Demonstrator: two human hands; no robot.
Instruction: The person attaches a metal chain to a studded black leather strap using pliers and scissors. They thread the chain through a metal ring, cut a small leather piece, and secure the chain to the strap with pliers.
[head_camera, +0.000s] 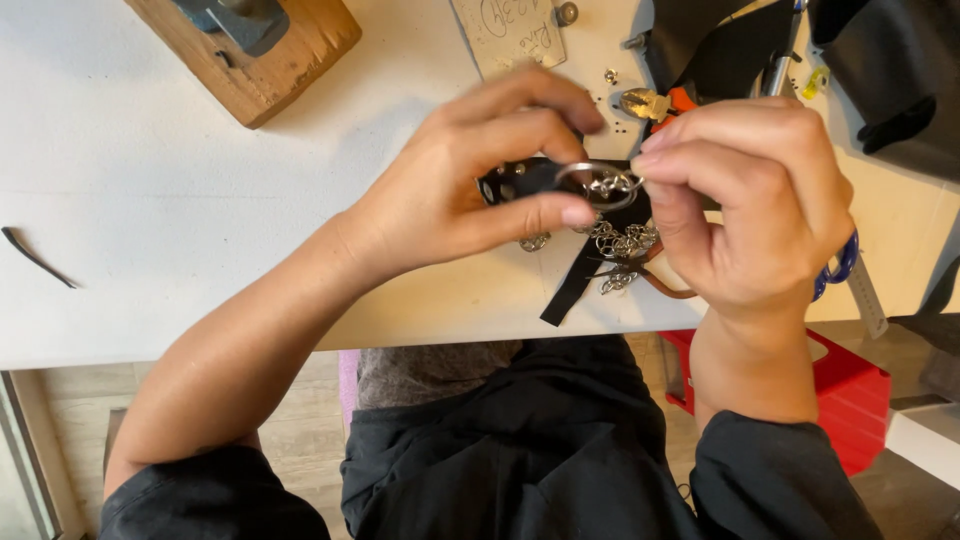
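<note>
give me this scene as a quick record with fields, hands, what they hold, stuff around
left hand: fingertips pinch a metal ring
right hand: fingertips meet the same ring from the other side
under the ring: black strap with small silver chain pieces
surface: white table
far left corner: wooden block
behind the hands: orange-handled tool
below table edge: red box on the floor

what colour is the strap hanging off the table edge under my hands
Black: the strap hangs over the white table edge, clearest in the head view.
</note>
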